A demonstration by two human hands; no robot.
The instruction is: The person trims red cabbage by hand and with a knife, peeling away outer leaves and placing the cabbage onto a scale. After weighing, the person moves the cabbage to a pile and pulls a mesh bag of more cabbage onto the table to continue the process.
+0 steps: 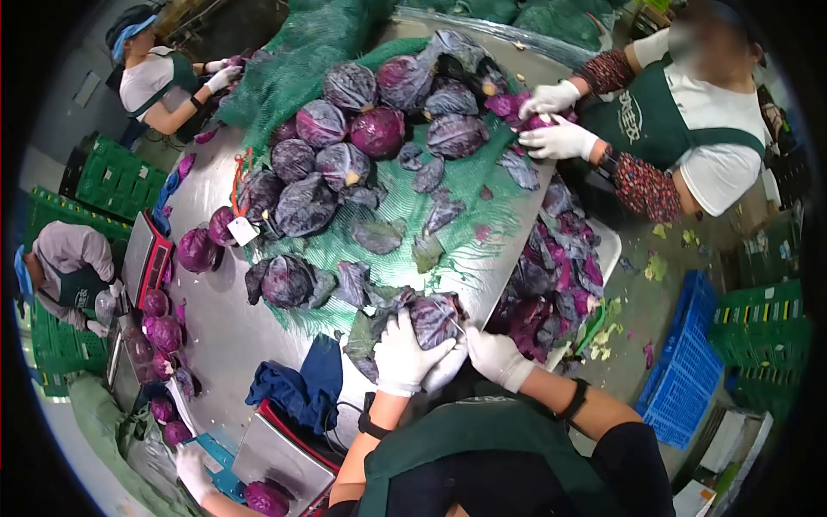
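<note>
My left hand (pixel 409 353), in a white glove, presses its fingers against the near left side of a purple cabbage (pixel 435 319) at the table's near edge. On the cabbage's right is my right hand (pixel 498 355), also gloved, with its fingers closed round a thin, pale tool whose tip points at the cabbage. The tool's handle is hidden in the glove. Loose dark outer leaves (pixel 362 345) lie left of the cabbage. Another cabbage with spread leaves (pixel 289 280) sits farther left on green netting (pixel 336 250).
Cabbages (pixel 376 132) are heaped on the netting. A leaf-filled bin (pixel 610 250) stands right of the metal table (pixel 215 319). Co-workers' hands are at the right (pixel 556 138), far left (pixel 222 77), left (pixel 103 323) and lower left (pixel 194 470). A blue crate (pixel 685 366) stands right.
</note>
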